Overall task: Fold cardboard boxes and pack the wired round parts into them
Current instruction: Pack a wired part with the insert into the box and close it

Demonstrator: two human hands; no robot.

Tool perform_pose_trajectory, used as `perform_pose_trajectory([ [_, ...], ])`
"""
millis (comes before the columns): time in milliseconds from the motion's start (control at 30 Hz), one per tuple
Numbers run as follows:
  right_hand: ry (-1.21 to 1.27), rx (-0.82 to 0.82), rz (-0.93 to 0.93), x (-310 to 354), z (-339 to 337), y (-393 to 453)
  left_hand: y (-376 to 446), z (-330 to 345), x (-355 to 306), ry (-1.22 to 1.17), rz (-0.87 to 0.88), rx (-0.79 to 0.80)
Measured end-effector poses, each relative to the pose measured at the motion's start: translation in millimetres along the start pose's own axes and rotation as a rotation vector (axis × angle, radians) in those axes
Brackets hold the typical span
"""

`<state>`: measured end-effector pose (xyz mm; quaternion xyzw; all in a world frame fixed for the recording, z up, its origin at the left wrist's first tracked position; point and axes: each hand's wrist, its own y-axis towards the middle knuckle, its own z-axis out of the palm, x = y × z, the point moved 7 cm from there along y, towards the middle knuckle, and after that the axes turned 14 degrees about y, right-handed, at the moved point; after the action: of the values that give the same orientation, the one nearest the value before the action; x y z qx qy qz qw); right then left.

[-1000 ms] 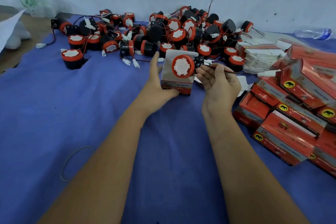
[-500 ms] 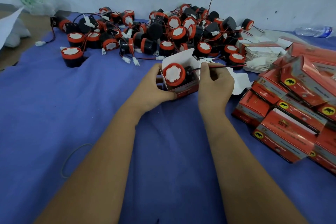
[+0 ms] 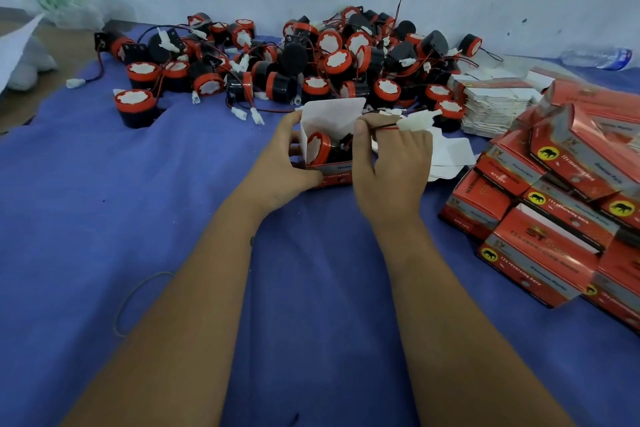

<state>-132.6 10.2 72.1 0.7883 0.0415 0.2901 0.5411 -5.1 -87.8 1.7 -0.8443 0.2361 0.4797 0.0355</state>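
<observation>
head view, looking down at my two bare forearms over a blue cloth. my left hand grips the left side of an open box, thumb on its front, fingers curled round the far side. the box sits on the cloth with its white flap up. a round part lies inside it, on edge, red rim and white face turned left. my right hand is at the box's right side, thumb and finger pinching the part's wire; the white plug sticks out past my fingers. a heap of loose parts lies beyond the box, against the wall. flat blanks are stacked to the right, beside filled red boxes. a rubber band lies near my left forearm.
</observation>
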Motion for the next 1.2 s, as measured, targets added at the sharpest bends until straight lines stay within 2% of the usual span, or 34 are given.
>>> perform_pose_trajectory([
  [133, -0.14, 0.049, -0.041, 0, 3, 3, 0, -1, -2, 0.003, -0.003, -0.017],
  [233, -0.29, 0.176, -0.008, -11, 14, 0, -1, -1, -4, -0.006, 0.008, -0.021],
  [300, -0.278, 0.284, 0.074, -19, 23, -6, -2, -1, -6, -0.009, 0.023, -0.021],
  [433, -0.214, 0.375, 0.164, -26, 33, -10, -2, 0, -8, -0.045, 0.023, -0.027],
  [533, -0.183, 0.375, 0.227, -32, 35, -11, 0, 1, -6, -0.171, -0.065, -0.087],
  [633, -0.166, 0.36, 0.278, -32, 33, -13, -3, 0, -9, -0.057, -0.101, -0.229],
  [800, 0.123, -0.004, 0.386, -27, 3, 0, 1, 0, -5, -0.017, -0.168, -0.263],
  [933, 0.573, -0.196, 0.587, -32, -8, 2, 2, -3, -6, 0.005, -0.176, -0.264],
  [1000, 0.648, -0.181, 0.579, -28, -8, 4, 2, -4, -6, -0.005, -0.18, -0.255],
  [1133, 0.701, 0.046, 0.482, -15, 7, 4, 0, -2, -8, -0.054, -0.158, -0.234],
  [1200, 0.586, 0.09, 0.458, -14, 12, 2, -2, -1, -11, -0.071, -0.122, -0.212],
])
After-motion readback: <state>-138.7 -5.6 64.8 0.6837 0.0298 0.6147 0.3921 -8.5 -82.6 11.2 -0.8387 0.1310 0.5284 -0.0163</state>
